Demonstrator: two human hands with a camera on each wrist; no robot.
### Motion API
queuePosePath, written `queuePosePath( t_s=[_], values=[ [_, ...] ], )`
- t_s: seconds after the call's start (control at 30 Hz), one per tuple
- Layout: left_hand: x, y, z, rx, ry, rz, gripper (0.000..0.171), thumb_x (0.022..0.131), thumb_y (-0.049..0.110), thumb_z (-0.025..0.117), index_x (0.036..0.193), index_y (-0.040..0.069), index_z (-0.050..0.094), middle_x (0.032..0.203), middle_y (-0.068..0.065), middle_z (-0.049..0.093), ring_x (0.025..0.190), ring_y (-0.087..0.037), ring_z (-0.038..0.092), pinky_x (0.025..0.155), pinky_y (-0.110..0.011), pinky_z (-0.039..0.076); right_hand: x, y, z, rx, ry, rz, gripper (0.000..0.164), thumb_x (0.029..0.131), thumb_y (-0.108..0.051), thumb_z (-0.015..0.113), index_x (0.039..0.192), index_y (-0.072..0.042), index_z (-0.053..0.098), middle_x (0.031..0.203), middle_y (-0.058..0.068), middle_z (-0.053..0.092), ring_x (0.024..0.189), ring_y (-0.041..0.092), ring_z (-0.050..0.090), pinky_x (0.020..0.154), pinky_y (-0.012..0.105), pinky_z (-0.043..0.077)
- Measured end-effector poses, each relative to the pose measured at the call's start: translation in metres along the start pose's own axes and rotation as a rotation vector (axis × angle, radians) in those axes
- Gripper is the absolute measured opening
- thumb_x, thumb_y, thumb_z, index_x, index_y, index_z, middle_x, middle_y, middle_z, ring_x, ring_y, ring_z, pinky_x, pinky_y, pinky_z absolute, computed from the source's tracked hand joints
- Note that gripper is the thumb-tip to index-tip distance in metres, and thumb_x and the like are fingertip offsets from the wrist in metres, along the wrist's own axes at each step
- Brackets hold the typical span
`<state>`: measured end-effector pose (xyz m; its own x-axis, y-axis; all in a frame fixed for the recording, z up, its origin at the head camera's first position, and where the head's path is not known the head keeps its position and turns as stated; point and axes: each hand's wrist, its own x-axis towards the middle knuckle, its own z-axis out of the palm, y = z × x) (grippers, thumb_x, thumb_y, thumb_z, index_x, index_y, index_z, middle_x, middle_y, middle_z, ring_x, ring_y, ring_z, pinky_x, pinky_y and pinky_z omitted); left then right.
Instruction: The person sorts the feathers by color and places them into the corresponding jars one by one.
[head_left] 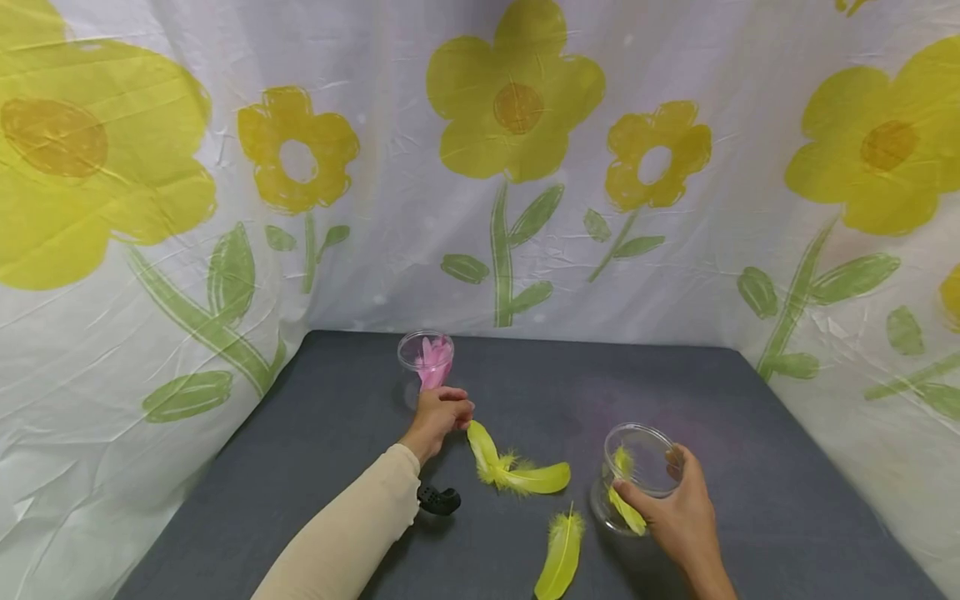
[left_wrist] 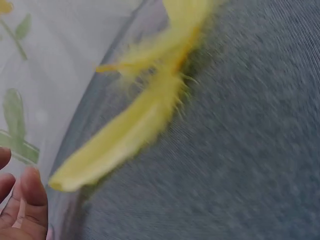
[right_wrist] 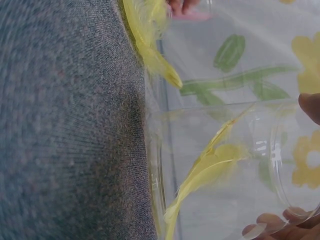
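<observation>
My left hand (head_left: 442, 414) reaches forward, its fingertips close to the tip of a yellow feather (head_left: 482, 443). In the left wrist view, a gap shows between thumb (left_wrist: 34, 192) and fingers, with the feather's tip just beside the thumb. A second yellow feather (head_left: 542, 478) crosses the first at its fluffy base. My right hand (head_left: 684, 508) grips a clear plastic cup (head_left: 604, 492) around its side, near the rim. Yellow feathers (right_wrist: 202, 172) lean inside that cup, which stands on the dark table (head_left: 525, 392).
Another clear cup (head_left: 408, 354), holding pink feathers (head_left: 433, 358), stands at the back left, partly behind my left hand. One loose yellow feather (head_left: 561, 557) lies near the front. A black perforated piece (head_left: 439, 500) shows beside the left sleeve. Flower-printed cloth (head_left: 390, 250) surrounds the table.
</observation>
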<state>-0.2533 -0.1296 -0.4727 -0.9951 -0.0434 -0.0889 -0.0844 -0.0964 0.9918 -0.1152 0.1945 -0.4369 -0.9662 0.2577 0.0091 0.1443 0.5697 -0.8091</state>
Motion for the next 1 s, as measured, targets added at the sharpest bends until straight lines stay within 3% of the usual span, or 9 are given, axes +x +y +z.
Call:
queuePosePath(
  t_s=[0.33, 0.6, 1.0],
  values=[
    [0.002, -0.019, -0.004, 0.106, -0.025, -0.030, 0.035, 0.082, -0.005, 0.068, 0.115, -0.013, 0.057, 0.085, -0.016, 0.063, 0.062, -0.019, 0.060, 0.053, -0.029, 0.054, 0.000, -0.002, 0.001, 0.001, 0.001, 0.014, 0.124, 0.069, -0.054, 0.082, 0.151, 0.003, 0.008, 0.146, 0.032, 0.026, 0.131, 0.047, 0.029, 0.097, 0.064, 0.032],
    [0.003, -0.021, 0.000, 0.178, -0.010, -0.020, 0.033, 0.081, -0.006, 0.068, 0.112, -0.013, 0.059, 0.083, -0.016, 0.064, 0.058, -0.018, 0.059, 0.052, -0.029, 0.054, -0.001, -0.002, 0.002, 0.005, 0.010, 0.012, 0.124, 0.069, -0.054, 0.082, 0.151, 0.004, 0.008, 0.145, 0.033, 0.027, 0.131, 0.048, 0.029, 0.097, 0.064, 0.032],
    [0.001, -0.019, -0.001, 0.155, 0.014, -0.023, 0.022, 0.080, -0.013, 0.065, 0.102, -0.015, 0.062, 0.080, -0.017, 0.064, 0.057, -0.017, 0.061, 0.056, -0.030, 0.056, 0.000, -0.002, 0.002, 0.012, 0.016, 0.013, 0.123, 0.069, -0.052, 0.083, 0.151, 0.003, 0.010, 0.145, 0.032, 0.027, 0.132, 0.047, 0.029, 0.098, 0.063, 0.031]
  ],
)
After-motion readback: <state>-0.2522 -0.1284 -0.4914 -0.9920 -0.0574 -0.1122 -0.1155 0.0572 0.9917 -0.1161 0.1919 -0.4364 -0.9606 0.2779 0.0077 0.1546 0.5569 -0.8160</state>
